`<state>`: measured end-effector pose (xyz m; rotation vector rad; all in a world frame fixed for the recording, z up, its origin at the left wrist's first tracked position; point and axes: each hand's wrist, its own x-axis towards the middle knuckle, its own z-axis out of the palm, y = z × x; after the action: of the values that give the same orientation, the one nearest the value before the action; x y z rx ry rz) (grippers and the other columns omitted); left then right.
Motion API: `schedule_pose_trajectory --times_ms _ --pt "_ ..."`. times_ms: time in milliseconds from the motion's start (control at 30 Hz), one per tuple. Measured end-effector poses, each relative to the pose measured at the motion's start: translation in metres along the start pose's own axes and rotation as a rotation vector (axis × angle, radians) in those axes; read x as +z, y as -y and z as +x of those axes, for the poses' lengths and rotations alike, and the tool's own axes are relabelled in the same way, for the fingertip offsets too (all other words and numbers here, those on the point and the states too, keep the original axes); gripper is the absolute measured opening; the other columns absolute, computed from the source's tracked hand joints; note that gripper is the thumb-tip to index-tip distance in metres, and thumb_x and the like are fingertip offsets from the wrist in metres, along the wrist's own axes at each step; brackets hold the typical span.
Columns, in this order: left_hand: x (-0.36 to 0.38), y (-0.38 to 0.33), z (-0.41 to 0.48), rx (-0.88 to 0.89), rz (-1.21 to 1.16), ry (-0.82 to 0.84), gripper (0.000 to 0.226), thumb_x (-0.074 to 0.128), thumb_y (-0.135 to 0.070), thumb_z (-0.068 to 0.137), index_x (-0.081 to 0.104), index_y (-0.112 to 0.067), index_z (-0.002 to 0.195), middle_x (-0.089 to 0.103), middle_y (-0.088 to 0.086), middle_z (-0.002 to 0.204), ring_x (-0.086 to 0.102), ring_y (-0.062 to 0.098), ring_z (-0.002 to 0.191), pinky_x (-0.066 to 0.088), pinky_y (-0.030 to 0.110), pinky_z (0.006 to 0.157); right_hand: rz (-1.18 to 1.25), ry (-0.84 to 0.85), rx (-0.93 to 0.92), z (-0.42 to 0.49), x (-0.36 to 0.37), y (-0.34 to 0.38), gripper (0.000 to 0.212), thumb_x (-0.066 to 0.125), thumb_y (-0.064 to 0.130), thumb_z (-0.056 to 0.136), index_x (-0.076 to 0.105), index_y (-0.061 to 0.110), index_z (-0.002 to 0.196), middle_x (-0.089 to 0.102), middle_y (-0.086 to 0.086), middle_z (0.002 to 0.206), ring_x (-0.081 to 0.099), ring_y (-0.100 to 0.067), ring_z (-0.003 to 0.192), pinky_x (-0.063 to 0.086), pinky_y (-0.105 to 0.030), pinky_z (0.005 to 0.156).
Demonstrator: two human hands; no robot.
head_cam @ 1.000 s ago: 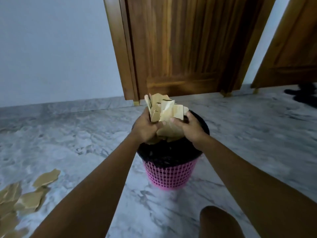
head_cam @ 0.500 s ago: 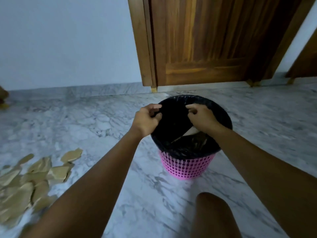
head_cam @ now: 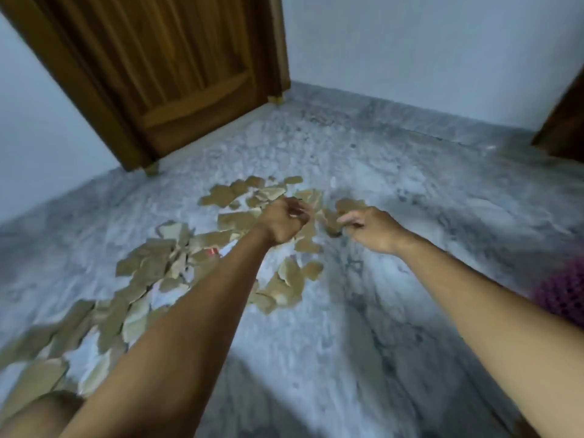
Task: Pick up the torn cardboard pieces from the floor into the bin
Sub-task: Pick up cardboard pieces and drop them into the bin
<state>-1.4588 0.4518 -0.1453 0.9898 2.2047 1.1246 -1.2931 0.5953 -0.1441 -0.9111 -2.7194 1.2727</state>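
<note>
Several torn brown cardboard pieces point(head_cam: 177, 257) lie scattered over the marble floor, from the lower left up to the middle. My left hand point(head_cam: 282, 221) hovers over the far part of the pile with its fingers curled in, holding nothing. My right hand point(head_cam: 369, 227) is just to its right above a few pieces point(head_cam: 347, 205), fingers relaxed and reaching left, also holding nothing. The pink mesh bin point(head_cam: 565, 295) shows only as a blurred sliver at the right edge.
A wooden door point(head_cam: 164, 74) stands at the back left, and a second brown door frame point(head_cam: 565, 121) at the far right. White walls meet in the corner behind. My knee point(head_cam: 34, 415) is at the bottom left. The whole frame is motion-blurred.
The handful of cardboard went into the bin and both hands let go. The view then swung left from the bin to the pile, and both hands now reach over it.
</note>
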Motion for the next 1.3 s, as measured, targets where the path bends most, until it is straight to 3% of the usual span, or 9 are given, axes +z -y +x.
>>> schedule_pose_trajectory --times_ms 67,233,400,533,633,767,967,1100,1300 --pt "-0.041 0.050 -0.024 -0.068 0.035 -0.025 0.019 0.064 -0.005 0.090 0.068 0.001 0.108 0.069 0.007 0.101 0.064 0.005 0.078 0.049 0.011 0.068 -0.023 0.092 -0.035 0.022 0.056 0.032 0.024 0.062 0.024 0.094 0.069 0.025 0.117 0.064 0.000 0.132 0.058 -0.018 0.124 0.048 -0.030 0.102" --pt "-0.113 0.148 -0.060 -0.221 0.115 -0.011 0.019 0.062 -0.008 0.089 0.071 -0.009 0.106 0.070 0.000 0.094 0.065 0.015 0.084 0.050 0.015 0.070 -0.150 0.257 -0.035 0.050 0.149 0.096 0.029 0.062 0.026 0.094 0.066 0.026 0.123 0.068 0.001 0.119 0.063 -0.014 0.101 0.044 -0.019 0.080" --pt "-0.137 0.188 -0.073 -0.316 0.088 0.014 0.019 0.062 -0.019 0.087 0.070 -0.028 0.101 0.070 -0.007 0.098 0.065 0.011 0.093 0.048 0.014 0.074 -0.240 0.326 -0.021 0.064 0.194 0.121 0.033 0.063 0.026 0.093 0.062 0.027 0.126 0.068 0.000 0.115 0.064 -0.017 0.100 0.047 -0.024 0.086" --pt "-0.120 0.208 -0.064 -0.333 0.125 0.111 0.029 0.060 -0.006 0.086 0.069 -0.021 0.110 0.066 -0.004 0.110 0.063 0.017 0.109 0.048 0.025 0.095 -0.327 0.360 0.023 0.079 0.211 0.106 0.036 0.065 0.026 0.089 0.061 0.032 0.124 0.068 0.001 0.117 0.064 -0.019 0.104 0.052 -0.031 0.094" --pt "-0.098 0.213 -0.054 -0.322 0.205 0.154 0.037 0.061 -0.002 0.086 0.066 -0.013 0.122 0.066 0.004 0.116 0.061 0.021 0.111 0.046 0.026 0.092 -0.396 0.377 0.045 0.092 0.212 0.079 0.039 0.065 0.025 0.087 0.059 0.032 0.125 0.066 0.003 0.113 0.062 -0.019 0.105 0.053 -0.032 0.092" --pt "-0.064 0.236 -0.051 -0.394 0.190 0.223 0.038 0.073 -0.014 0.081 0.065 -0.018 0.118 0.069 -0.002 0.112 0.064 0.017 0.104 0.050 0.024 0.090 -0.529 0.429 0.024 0.103 0.220 0.034 0.014 0.065 0.036 0.075 0.061 0.042 0.087 0.067 0.004 0.109 0.065 -0.024 0.102 0.055 -0.038 0.086" --pt "-0.046 0.280 -0.061 -0.506 0.188 0.188 0.042 0.081 -0.026 0.076 0.069 -0.012 0.113 0.072 0.003 0.106 0.067 0.020 0.102 0.050 0.029 0.094 -0.712 0.563 -0.088 0.120 0.242 0.012 0.053 0.066 0.032 0.086 0.051 0.018 0.135 0.059 -0.006 0.129 0.060 -0.030 0.108 0.049 -0.031 0.080" --pt "-0.020 0.283 -0.056 -0.421 0.245 0.140 0.061 0.083 -0.035 0.071 0.062 -0.017 0.126 0.070 0.005 0.115 0.065 0.023 0.107 0.050 0.032 0.093 -0.743 0.477 -0.113 0.143 0.243 -0.002 0.056 0.039 0.066 0.065 0.045 0.035 0.111 0.052 -0.005 0.125 0.057 -0.036 0.105 0.050 -0.050 0.086" --pt "0.042 0.280 -0.036 -0.380 0.363 0.071 0.070 0.067 -0.060 0.064 0.054 -0.034 0.127 0.055 0.001 0.131 0.051 0.027 0.122 0.046 0.043 0.097 -0.662 0.393 -0.150 0.136 0.247 -0.047 0.028 0.058 0.034 0.083 0.052 0.024 0.109 0.063 -0.007 0.108 0.064 -0.030 0.100 0.049 -0.034 0.079"
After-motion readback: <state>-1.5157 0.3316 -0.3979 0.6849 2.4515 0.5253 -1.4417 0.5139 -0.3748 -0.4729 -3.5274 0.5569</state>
